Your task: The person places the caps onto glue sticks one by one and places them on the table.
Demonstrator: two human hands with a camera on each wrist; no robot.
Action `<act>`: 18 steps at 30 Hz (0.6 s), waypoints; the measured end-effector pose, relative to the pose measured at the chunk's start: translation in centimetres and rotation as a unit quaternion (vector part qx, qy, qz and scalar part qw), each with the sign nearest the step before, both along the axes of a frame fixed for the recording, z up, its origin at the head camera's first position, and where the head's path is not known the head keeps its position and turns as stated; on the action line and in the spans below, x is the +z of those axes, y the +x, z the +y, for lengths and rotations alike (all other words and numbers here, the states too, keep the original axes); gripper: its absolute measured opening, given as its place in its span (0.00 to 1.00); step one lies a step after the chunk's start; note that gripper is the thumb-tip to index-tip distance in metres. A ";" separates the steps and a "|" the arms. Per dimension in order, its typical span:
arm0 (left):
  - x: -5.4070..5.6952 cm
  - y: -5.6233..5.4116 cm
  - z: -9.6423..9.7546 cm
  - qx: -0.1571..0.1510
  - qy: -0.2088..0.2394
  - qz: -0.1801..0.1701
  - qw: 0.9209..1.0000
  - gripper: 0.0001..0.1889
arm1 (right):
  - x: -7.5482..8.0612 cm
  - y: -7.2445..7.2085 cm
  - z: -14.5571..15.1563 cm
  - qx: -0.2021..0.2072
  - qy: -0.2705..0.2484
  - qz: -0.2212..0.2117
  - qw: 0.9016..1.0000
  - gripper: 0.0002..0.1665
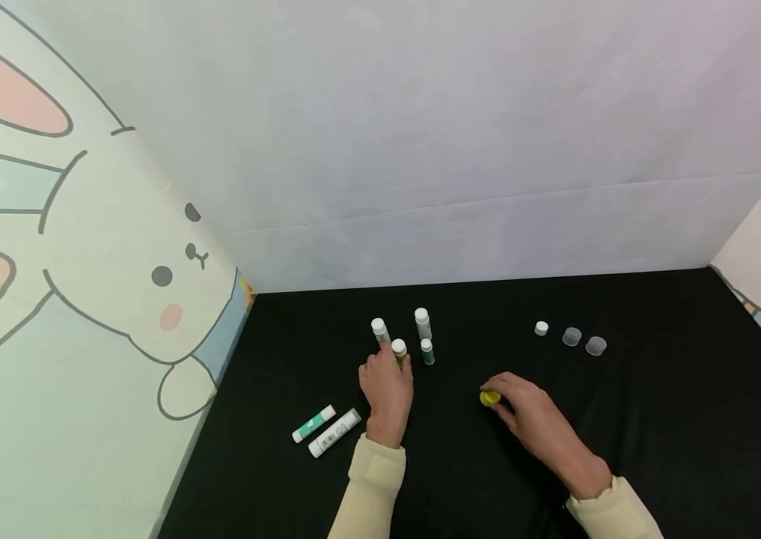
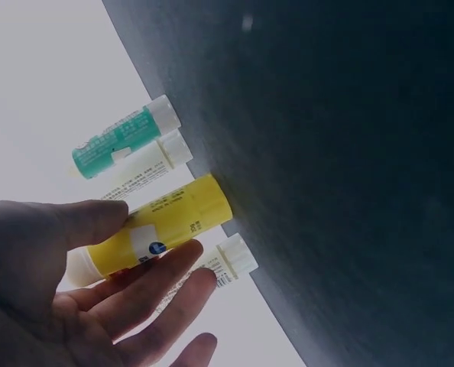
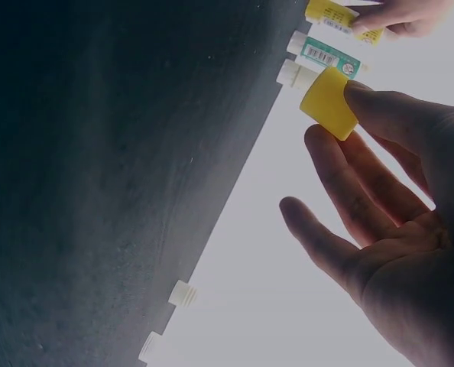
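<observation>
While the left hand [image 1: 387, 385] pinches a smooth, upright yellow plastic cylinder with a white top [image 2: 185, 212], the right hand [image 1: 542, 423] holds a short round yellow plastic cap [image 3: 329, 103] between thumb and fingertips, well apart from it. Around the left grip: three standing white-capped tubes [image 1: 423, 326]; left of it, two lying tubes [image 1: 334, 433], one green-and-white, one whitish. Beyond the right grip: one white, two translucent round caps [image 1: 572, 337]. Beneath both, creased black cloth [image 1: 461, 479]; behind, pale wall fabric [image 1: 488, 135], rabbit drawing leftward.
</observation>
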State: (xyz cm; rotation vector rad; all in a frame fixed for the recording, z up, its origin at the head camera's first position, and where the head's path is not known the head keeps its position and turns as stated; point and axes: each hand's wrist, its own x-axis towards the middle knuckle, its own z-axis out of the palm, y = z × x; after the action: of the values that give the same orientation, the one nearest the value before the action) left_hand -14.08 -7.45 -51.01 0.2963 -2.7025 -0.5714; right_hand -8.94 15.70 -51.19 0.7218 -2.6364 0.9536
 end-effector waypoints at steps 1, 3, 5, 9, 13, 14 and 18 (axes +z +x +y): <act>0.0 0.1 0.0 -0.001 -0.001 0.001 1.000 0.13 | 0.0 0.0 0.0 0.000 0.000 0.000 1.000 0.20; 0.0 0.3 0.0 -0.004 -0.004 0.003 1.000 0.13 | 0.0 0.1 0.0 -0.001 0.000 -0.001 1.000 0.20; -0.1 0.4 0.0 -0.007 -0.004 0.007 1.000 0.13 | 0.0 0.1 -0.1 0.000 0.000 -0.001 1.000 0.20; -0.1 0.9 -0.1 -0.014 0.002 0.013 1.000 0.13 | 0.0 0.2 -0.1 0.000 -0.001 0.003 1.000 0.20; 0.0 1.1 -0.1 -0.023 0.003 0.025 0.999 0.12 | 0.0 0.2 -0.2 0.001 -0.004 0.010 1.000 0.21; 0.1 1.2 -0.1 -0.027 0.004 0.030 0.999 0.12 | 0.0 0.2 -0.2 0.002 -0.006 0.013 1.000 0.21; 0.1 1.5 -0.2 -0.041 -0.003 0.054 0.998 0.10 | 0.1 0.2 -0.4 0.006 -0.011 0.022 1.000 0.22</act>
State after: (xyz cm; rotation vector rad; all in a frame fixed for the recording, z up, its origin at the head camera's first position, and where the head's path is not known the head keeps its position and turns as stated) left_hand -12.61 -7.62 -50.92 0.1496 -2.6205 -0.5846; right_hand -8.79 15.33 -51.12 0.7467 -2.5815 0.9577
